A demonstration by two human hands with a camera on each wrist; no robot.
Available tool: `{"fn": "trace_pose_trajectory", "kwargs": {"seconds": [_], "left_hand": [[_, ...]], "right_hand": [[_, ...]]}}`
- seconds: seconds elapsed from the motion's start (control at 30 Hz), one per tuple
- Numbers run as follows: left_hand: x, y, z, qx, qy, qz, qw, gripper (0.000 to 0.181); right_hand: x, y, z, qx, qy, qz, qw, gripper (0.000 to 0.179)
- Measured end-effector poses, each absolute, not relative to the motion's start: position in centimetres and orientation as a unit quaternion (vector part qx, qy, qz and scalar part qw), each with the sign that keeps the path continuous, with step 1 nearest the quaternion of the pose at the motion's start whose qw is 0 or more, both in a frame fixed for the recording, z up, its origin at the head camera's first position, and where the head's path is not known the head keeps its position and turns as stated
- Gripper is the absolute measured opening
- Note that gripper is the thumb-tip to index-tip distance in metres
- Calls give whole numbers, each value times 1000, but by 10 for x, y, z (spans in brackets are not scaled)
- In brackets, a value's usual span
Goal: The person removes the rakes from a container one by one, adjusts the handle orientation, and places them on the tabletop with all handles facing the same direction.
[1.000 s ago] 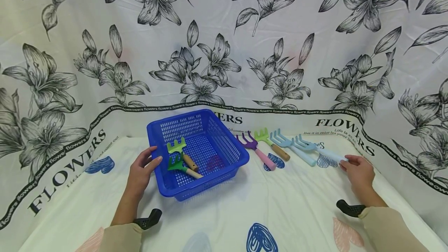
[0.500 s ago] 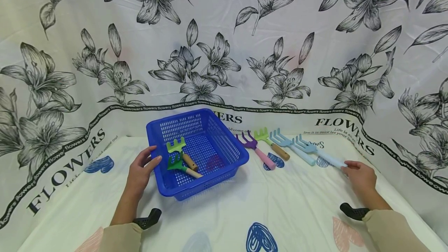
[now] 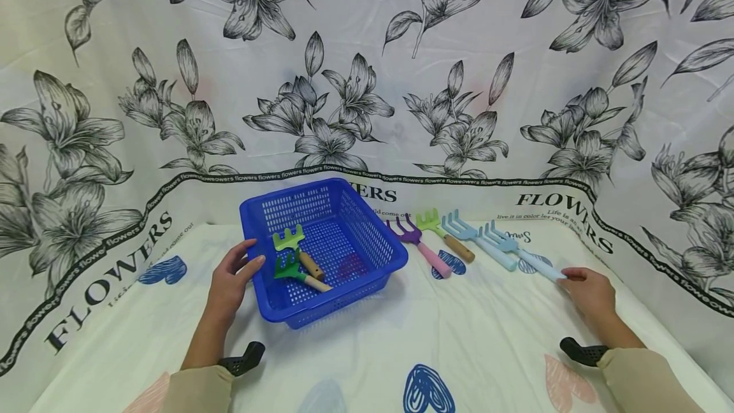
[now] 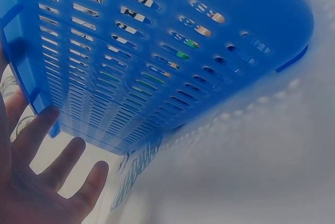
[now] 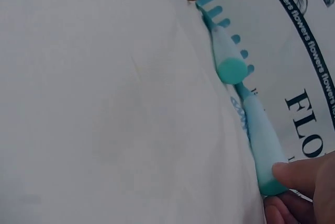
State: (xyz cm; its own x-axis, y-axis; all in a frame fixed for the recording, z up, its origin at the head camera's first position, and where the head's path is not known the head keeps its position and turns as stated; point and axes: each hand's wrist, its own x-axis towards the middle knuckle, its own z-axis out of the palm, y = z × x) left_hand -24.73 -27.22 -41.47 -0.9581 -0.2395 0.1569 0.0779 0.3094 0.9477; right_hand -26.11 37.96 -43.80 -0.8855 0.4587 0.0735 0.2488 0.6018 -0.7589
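Right grip (image 3: 593,295) pinches the butt of the rightmost pale-blue rake (image 3: 533,261), thumb against the handle. The rake is at the right end of a row of rakes on the white cloth (image 3: 487,324); lift at its butt cannot be determined. Its long axis runs from this grip away and leftward, tines farthest. Blue basket (image 3: 344,295) stands well apart to the left. Left grip (image 3: 229,282), fingers spread, is at the basket's left side, far from the rake.

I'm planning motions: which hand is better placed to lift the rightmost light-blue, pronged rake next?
Right, likely: the right hand pinches the rake by its handle, while the left hand is at the blue perforated plastic basket.
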Motion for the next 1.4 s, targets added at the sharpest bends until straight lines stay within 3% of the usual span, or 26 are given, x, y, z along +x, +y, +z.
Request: {"fn": "trace_pose_trajectory", "kwargs": {"seconds": [0.47, 0.8, 1.4], "left_hand": [[-250, -272, -417, 50, -799, -585, 134, 69], [-250, -273, -416, 45, -791, -594, 141, 66], [-247, -272, -414, 45, -789, -597, 136, 63]], "right_hand": [[-260, 372, -423, -227, -871, 415, 135, 48], [-265, 339, -403, -195, -866, 443, 127, 52], [-262, 267, -373, -54, -848, 523, 63, 57]]}}
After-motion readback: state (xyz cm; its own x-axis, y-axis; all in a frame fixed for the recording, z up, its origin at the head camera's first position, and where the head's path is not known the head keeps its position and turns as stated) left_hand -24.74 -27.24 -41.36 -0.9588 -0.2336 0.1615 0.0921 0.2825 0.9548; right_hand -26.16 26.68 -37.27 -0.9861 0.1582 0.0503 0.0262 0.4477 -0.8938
